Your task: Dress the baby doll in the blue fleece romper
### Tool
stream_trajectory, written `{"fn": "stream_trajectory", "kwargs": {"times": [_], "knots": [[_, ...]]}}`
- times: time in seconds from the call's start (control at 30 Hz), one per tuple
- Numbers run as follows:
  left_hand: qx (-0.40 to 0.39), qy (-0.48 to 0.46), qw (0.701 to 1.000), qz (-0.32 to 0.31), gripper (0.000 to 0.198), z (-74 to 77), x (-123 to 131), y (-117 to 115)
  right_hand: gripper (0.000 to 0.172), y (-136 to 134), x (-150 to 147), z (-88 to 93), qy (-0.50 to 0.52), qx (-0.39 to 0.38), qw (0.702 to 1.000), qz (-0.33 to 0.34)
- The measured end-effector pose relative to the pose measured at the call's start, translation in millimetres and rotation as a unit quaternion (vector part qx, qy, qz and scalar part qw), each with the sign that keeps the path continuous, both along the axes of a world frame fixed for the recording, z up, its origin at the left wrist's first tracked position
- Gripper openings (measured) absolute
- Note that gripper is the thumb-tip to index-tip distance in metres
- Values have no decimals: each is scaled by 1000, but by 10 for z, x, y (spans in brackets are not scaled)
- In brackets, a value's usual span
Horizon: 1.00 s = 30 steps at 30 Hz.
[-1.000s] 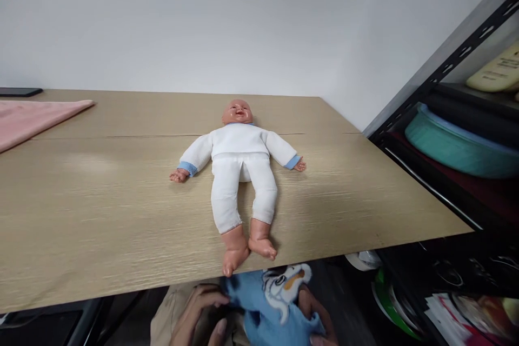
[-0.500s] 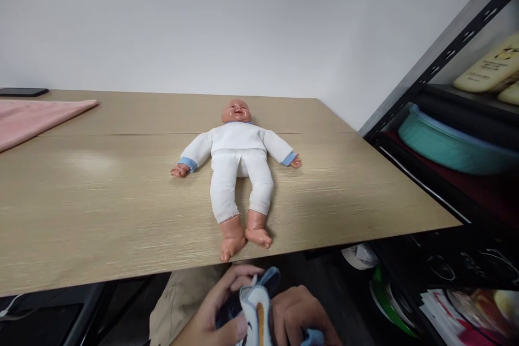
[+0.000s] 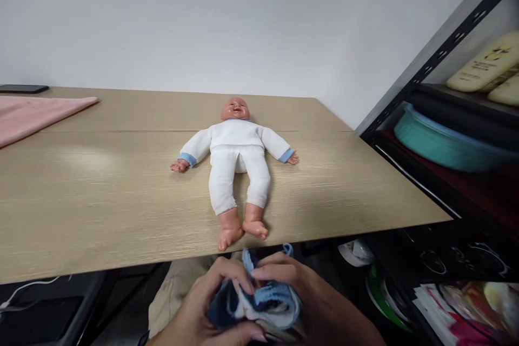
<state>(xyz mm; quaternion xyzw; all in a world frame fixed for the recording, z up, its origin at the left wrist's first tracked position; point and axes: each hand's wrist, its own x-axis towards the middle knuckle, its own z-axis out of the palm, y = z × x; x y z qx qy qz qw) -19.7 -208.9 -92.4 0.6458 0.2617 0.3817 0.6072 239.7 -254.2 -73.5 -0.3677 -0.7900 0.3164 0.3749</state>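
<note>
Below the table's front edge, my left hand [image 3: 200, 305] and my right hand [image 3: 314, 292] hold a small blue-and-white soft cloth baby bootie [image 3: 278, 298] between them. Its opening faces up, with a blue edge and pale lining. Fingers of both hands are bent around the rim, and my left thumb presses on the near side. My hands hide much of it, and I cannot tell whether there is a second one. Beyond my hands, a baby doll [image 3: 238, 135] in white clothes with blue cuffs lies on its back, arms spread, bare feet towards me.
The wooden table [image 3: 121, 216] bears a pink cloth [image 3: 36, 116] and a dark phone-like slab [image 3: 24, 88] at left. To the right, a black shelf rack [image 3: 430, 73] holds a teal basin [image 3: 450, 140] and pale yellow bottles [image 3: 482, 67]. A wall stands behind.
Both hands have risen towards the table edge and drawn closer together. The bootie has turned: its white front with an orange stripe showed before, and now its opening faces up.
</note>
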Motion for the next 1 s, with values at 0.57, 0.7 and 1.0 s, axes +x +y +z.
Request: {"fn": "stream_trajectory", "kwargs": {"times": [0.57, 0.7, 1.0], "knots": [[367, 262, 890, 64, 21, 45, -195, 8, 28, -145, -25, 190, -103, 61, 985, -125], [261, 225, 939, -6, 34, -55, -99, -96, 9, -165, -49, 222, -160, 110, 971, -137], [164, 224, 960, -28, 32, -508, 21, -126, 25, -122, 59, 254, -233, 155, 941, -190]]}}
